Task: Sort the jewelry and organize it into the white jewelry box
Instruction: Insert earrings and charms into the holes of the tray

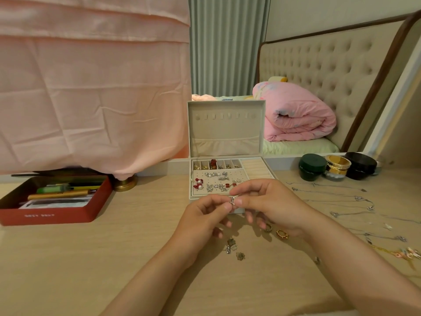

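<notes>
The pale wood-grain desk (68, 258) carries a red rectangular tin of pens (52, 215) at left and thin silver chain necklaces (341, 201) at right. The white jewelry box (225, 128) stands open at centre rear, lid upright. Just in front of it, the left hand (200, 217) and right hand (271, 206) meet, both pinching one small silver earring (232, 200) between thumb and forefinger.

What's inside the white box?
The white jewelry box holds silver, pearl and red earrings on its panel, small pieces in back compartments and bare ring rolls. The left hand and right hand hide its front.
</notes>
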Available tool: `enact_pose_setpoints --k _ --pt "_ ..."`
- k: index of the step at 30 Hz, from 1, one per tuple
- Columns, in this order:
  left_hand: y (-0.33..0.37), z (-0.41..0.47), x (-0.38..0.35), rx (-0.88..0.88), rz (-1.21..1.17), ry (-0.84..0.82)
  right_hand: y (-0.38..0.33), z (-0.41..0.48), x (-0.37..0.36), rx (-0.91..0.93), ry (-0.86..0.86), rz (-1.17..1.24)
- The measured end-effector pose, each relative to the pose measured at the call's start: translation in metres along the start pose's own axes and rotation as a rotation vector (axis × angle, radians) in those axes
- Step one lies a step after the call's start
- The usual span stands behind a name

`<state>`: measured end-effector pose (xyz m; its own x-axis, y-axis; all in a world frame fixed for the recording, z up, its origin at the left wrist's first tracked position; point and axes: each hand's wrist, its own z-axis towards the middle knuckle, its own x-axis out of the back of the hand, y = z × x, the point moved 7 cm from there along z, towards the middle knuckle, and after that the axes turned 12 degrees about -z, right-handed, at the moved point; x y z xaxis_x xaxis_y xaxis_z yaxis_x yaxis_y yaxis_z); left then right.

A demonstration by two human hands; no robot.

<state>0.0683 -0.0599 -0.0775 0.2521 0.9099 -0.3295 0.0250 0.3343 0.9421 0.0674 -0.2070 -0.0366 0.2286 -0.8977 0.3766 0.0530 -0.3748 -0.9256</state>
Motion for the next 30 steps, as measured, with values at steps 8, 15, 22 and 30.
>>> enact_pose_setpoints --k 8,15,22,30 --pt "0.005 0.002 0.003 -0.059 0.099 0.015 -0.011 -0.003 0.001 0.056 0.059 -0.181" --pt "0.009 0.008 0.005 -0.058 0.162 0.006 -0.019 -0.005 0.004 0.140 0.157 -0.315" --pt "0.035 0.026 -0.012 -0.085 0.247 -0.053 -0.031 -0.003 0.024 0.245 0.235 -0.387" --pt "0.062 0.076 -0.002 -0.307 0.872 0.065 -0.026 0.046 0.063 0.166 0.393 -0.516"
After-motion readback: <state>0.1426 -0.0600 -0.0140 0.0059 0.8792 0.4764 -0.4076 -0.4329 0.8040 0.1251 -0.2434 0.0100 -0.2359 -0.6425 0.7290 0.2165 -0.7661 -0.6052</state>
